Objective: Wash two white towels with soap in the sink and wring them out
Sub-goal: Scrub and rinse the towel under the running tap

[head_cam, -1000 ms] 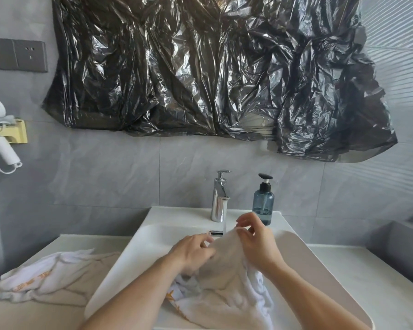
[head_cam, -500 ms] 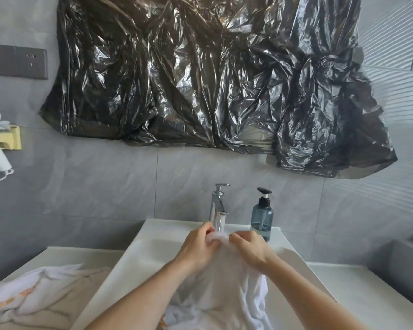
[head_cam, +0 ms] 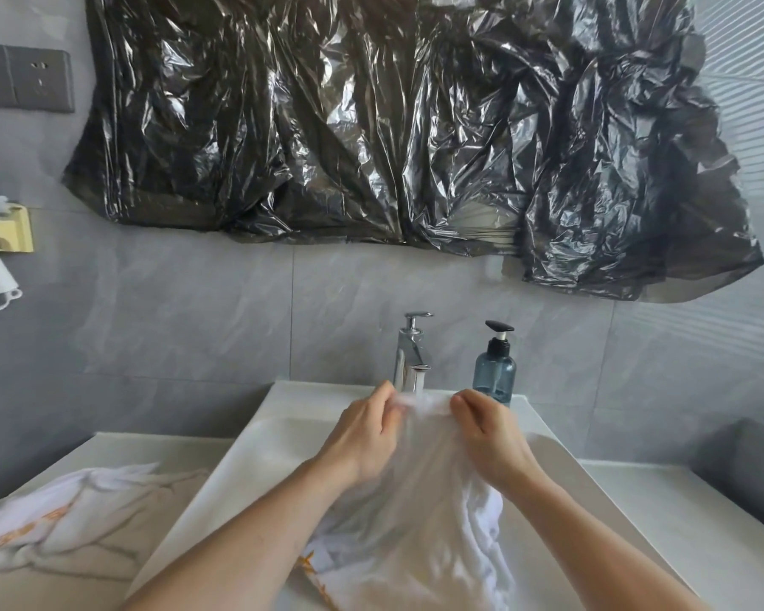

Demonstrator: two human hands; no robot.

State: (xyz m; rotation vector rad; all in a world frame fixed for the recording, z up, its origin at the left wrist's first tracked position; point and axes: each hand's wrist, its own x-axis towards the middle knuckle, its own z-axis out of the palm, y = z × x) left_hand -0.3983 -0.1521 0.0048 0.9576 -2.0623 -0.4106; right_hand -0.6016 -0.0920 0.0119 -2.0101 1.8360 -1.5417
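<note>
Hands, left [head_cam: 365, 438] & right [head_cam: 490, 434], pinch towel [head_cam: 415, 513] top edge under faucet [head_cam: 411, 352]; sink [head_cam: 248, 469] left side bare.

Two bare forearms, left hand [head_cam: 362, 438], right hand [head_cam: 492, 438], no sleeves, no jewellery
</note>
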